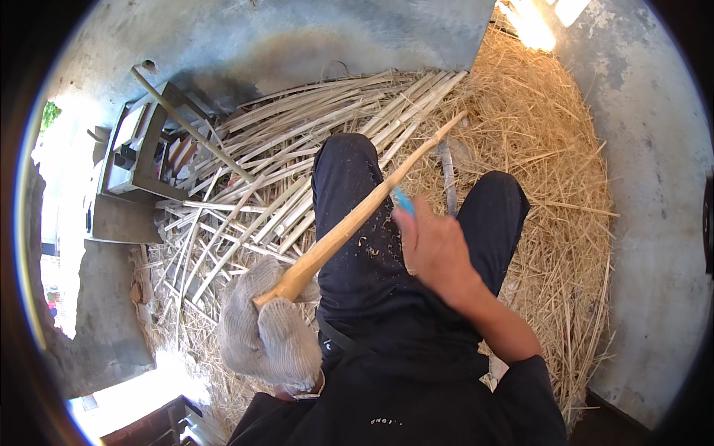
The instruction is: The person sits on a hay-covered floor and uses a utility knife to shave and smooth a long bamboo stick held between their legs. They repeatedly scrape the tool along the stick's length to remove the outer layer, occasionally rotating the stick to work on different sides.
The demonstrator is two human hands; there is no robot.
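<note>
Closest in, a dark sleeve (524, 401) fills the low right, and here's the left hand (271, 331), in a thick pale knitted glove, wrapped snugly round the fat end of a long peeled wooden stick (342, 230). The glove looks like sensible cover for the hand that does the steadying. The stick slants up and away across the lap, over the left thigh, thinning toward a tip beyond the knees; whether it actually touches the trousers (342, 178) I can't tell. That slant seems to leave its upper length free for the other side.

And there's the right hand (439, 253), bare, a little blurred, fingers curled tight around a small blue piece (403, 201) that meets the stick's edge, or nearly so. Any blade on it is hidden. Curled shavings (375, 249) speckle the thigh right underneath, a likely sign of why the stick sits over the lap.

Past the knees, a narrow grey strip (448, 175) lies on the straw (543, 134). Up and left, pale split lengths (297, 141) lie heaped, probably laid there to stay within reach, a pole (190, 125) leaning across a cluttered shelf unit (123, 217). Furthest back, the stained wall (357, 33).
</note>
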